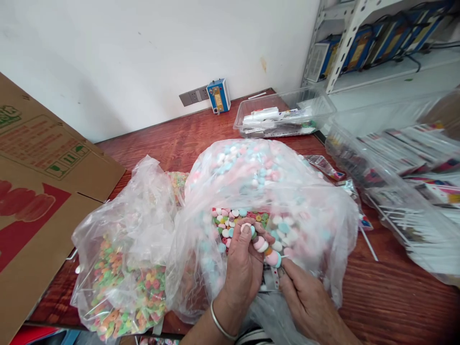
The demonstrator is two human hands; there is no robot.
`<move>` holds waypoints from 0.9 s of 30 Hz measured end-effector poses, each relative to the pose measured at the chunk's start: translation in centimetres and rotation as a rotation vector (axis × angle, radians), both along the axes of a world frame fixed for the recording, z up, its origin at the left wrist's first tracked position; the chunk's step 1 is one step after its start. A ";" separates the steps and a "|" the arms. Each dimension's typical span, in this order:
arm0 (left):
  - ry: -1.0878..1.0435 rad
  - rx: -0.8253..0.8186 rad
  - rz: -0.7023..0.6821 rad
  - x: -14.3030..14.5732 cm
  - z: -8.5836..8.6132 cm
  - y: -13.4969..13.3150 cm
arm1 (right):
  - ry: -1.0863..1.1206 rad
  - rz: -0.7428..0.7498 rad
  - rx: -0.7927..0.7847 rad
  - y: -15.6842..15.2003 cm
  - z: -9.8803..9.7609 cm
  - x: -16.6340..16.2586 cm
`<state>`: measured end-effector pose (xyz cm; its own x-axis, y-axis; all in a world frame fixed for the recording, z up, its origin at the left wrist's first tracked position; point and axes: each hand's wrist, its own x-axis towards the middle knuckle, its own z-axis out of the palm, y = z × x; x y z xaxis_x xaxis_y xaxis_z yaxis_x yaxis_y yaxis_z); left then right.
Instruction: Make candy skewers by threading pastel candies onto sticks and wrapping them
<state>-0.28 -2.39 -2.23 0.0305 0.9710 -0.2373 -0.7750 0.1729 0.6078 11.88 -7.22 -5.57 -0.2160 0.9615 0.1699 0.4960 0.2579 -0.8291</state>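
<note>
Pastel pink, white and blue candies are threaded in a row on a white stick, forming a candy skewer (272,258). My left hand (240,268), wearing a bracelet, is closed on its upper end, with thumb and fingers on a candy at the tip. Below the last blue candy, my right hand (305,292) pinches the stick; its fingertips are partly hidden. Beneath both hands lie loose round candies (230,225) mixed with small ring-shaped ones. Around them spreads a large clear plastic bag (247,163) full of pastel candies.
To the left, another clear bag (122,287) holds small coloured ring candies, beside a cardboard box (53,158). Clear plastic bins with wrappers (276,120) and white sticks (427,230) stand at the right. A small blue device (218,97) sits by the wall on the wooden table (154,129).
</note>
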 end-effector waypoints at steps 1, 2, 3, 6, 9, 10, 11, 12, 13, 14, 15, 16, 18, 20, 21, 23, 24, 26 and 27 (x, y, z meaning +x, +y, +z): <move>-0.003 0.007 0.002 0.1 0.0 -0.2 | 0.008 0.001 0.014 -0.1 -0.1 0.0; -0.005 0.015 0.002 0.3 -0.1 -0.3 | 0.016 0.004 0.020 -0.1 -0.2 0.0; -0.007 0.022 0.002 0.4 -0.1 -0.5 | 0.023 0.009 0.019 -0.2 -0.4 -0.1; -0.021 0.031 -0.011 0.4 -0.1 -0.6 | 0.039 0.020 -0.003 -0.1 -1.0 0.0; 0.007 0.047 -0.046 0.1 0.0 -0.6 | 0.057 0.059 -0.049 0.4 -0.8 0.4; 0.037 0.062 -0.059 0.0 0.1 -0.6 | 0.070 0.082 -0.074 0.6 -0.5 0.5; 0.074 0.082 -0.072 -0.2 0.1 -0.6 | 0.086 0.091 -0.108 0.8 -0.2 0.6; 0.110 0.103 -0.083 -0.3 0.1 -0.7 | 0.107 0.087 -0.145 0.9 0.2 0.6; 0.143 0.120 -0.094 -0.3 0.1 -0.7 | 0.135 0.077 -0.173 1.1 0.5 0.6; 0.166 0.127 -0.105 -0.4 0.1 -0.8 | 0.161 0.077 -0.208 1.2 0.8 0.5; 0.183 0.125 -0.115 -0.4 0.0 -0.8 | 0.190 0.078 -0.237 1.3 1.0 0.4; 0.201 0.115 -0.124 -0.4 -0.1 -1.0 | 0.223 0.079 -0.257 1.3 1.2 0.3; 0.263 0.094 -0.125 -0.7 -0.4 -1.3 | 0.292 0.073 -0.279 1.3 1.3 0.4; 0.399 0.103 -0.124 -1.3 -0.6 -1.9 | 0.344 0.019 -0.296 1.3 1.4 1.0; 0.498 0.112 -0.154 -1.7 -0.7 -2.4 | 0.357 -0.026 -0.309 1.3 1.4 1.5; 0.743 0.147 -0.303 -2.7 -0.3 -3.5 | 0.359 -0.125 -0.339 1.2 1.4 2.8; 0.871 0.183 -0.422 -3.2 0.0 -4.2 | 0.361 -0.162 -0.356 1.0 1.3 3.4; 1.084 0.285 -0.678 -3.8 0.9 -5.5 | 0.409 -0.189 -0.406 0.6 1.0 4.2; 1.142 0.341 -0.797 -4.0 1.2 -6.0 | 0.459 -0.179 -0.441 0.3 0.8 4.4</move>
